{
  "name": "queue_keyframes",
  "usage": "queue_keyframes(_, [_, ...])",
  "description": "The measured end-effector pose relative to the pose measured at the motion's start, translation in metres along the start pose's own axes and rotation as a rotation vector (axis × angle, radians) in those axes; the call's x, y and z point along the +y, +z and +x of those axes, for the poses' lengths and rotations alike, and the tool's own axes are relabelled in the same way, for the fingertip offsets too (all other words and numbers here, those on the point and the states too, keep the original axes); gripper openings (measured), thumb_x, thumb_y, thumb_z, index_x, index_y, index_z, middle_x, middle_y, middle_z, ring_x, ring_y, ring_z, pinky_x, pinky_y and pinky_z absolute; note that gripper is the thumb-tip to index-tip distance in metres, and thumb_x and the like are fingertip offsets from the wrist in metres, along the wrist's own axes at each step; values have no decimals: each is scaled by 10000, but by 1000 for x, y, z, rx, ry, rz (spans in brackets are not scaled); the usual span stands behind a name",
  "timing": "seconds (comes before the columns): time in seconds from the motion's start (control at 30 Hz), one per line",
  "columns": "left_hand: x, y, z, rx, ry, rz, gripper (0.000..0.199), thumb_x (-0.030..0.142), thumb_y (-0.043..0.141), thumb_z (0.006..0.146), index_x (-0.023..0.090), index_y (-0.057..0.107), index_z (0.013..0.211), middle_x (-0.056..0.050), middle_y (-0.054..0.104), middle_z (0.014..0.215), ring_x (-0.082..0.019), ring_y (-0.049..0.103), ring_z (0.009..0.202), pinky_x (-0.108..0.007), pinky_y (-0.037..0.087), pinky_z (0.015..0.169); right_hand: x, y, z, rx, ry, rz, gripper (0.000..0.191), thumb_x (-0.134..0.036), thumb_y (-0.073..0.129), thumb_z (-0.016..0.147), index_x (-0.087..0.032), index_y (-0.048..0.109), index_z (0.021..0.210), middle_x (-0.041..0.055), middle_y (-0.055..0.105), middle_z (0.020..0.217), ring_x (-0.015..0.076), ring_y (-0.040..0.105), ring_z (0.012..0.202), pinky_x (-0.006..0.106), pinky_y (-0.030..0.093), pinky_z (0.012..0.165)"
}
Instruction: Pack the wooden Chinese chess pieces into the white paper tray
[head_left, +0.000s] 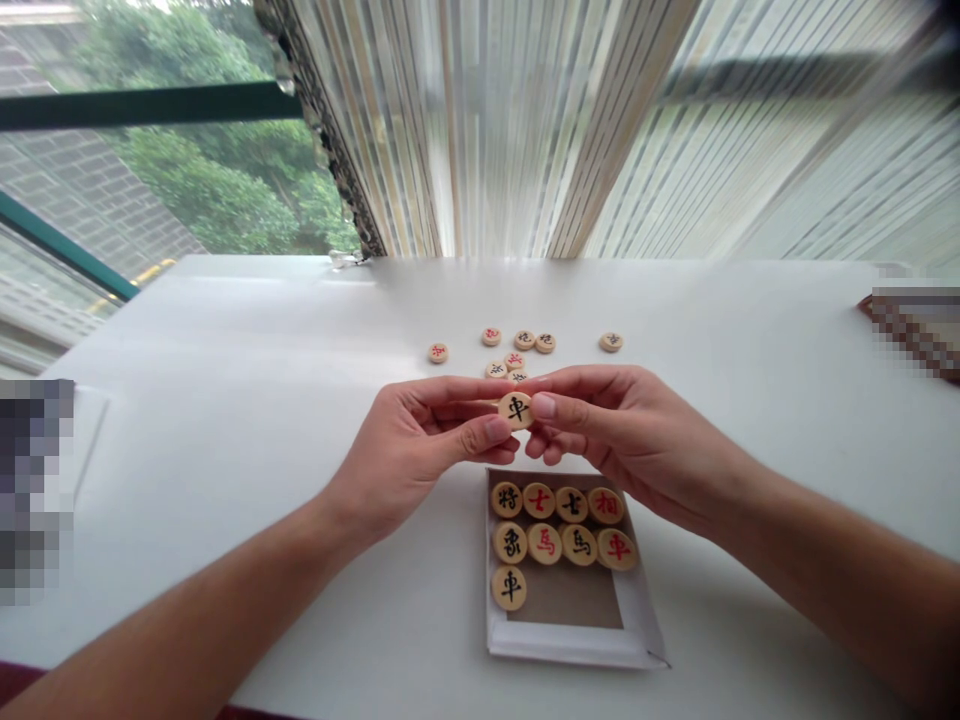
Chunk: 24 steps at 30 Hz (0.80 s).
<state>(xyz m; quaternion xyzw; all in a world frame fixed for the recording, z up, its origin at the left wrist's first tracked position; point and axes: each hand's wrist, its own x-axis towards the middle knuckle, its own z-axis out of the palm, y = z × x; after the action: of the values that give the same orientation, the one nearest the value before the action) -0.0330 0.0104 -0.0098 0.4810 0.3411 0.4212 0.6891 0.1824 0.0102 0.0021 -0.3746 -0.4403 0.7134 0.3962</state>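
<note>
Between the fingertips of both hands is a round wooden Chinese chess piece with a black character, its face turned up toward me. My left hand pinches it from the left with thumb and fingers. On the other side, my right hand grips its right edge, the thumb overlapping the rim. Just below the hands lies a shallow white box with a grey-brown bottom. Two full rows of chess pieces with red or black characters fill its upper part. One black-lettered piece sits at the left of the third row.
Beyond my hands, several loose chess pieces are scattered on the white table. One piece lies apart to the right. A striped curtain and a window border the far edge. Blurred-out objects are at both sides.
</note>
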Motion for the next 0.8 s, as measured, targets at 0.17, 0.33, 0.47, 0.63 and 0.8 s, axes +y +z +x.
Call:
queue_keyframes(0.17, [2, 1, -1, 19, 8, 32, 289, 227, 912, 836, 197, 851, 1117, -63, 849, 884, -156, 806, 730, -232, 702, 727, 0, 0, -1, -31, 27, 33, 193, -319, 957, 780, -232, 886, 937, 45, 809, 831, 136, 719, 734, 260, 607, 707])
queue_keyframes(0.33, [5, 3, -3, 11, 19, 32, 256, 224, 923, 821, 218, 864, 1070, -42, 850, 871, -161, 815, 726, -207, 700, 680, -2, 2, -2, -29, 41, 12, 259, -298, 984, 735, -245, 894, 972, 41, 812, 810, 148, 719, 729, 280, 610, 710])
queue_keyframes(0.47, [5, 4, -3, 43, 39, 72, 271, 230, 939, 799, 204, 866, 1059, -48, 848, 834, -188, 824, 709, -224, 710, 653, -2, 2, -4, -21, 26, -26, 298, -274, 992, 719, -255, 894, 1000, 38, 818, 811, 148, 727, 719, 268, 616, 698])
queue_keyframes(0.63, [6, 7, -5, 71, 100, 153, 330, 197, 951, 770, 176, 859, 1086, -58, 853, 844, -231, 839, 725, -262, 730, 676, -1, 1, -5, 16, 6, -98, 367, -272, 1001, 701, -240, 887, 1049, 47, 826, 794, 146, 724, 664, 250, 620, 639])
queue_keyframes(0.8, [1, 10, -9, 62, 289, 288, 320, 72, 875, 825, 226, 855, 1104, -7, 860, 900, -175, 842, 757, -187, 714, 720, -1, 4, -5, -2, -9, -98, 337, -239, 1005, 692, -227, 890, 1008, 50, 830, 788, 136, 746, 668, 196, 607, 617])
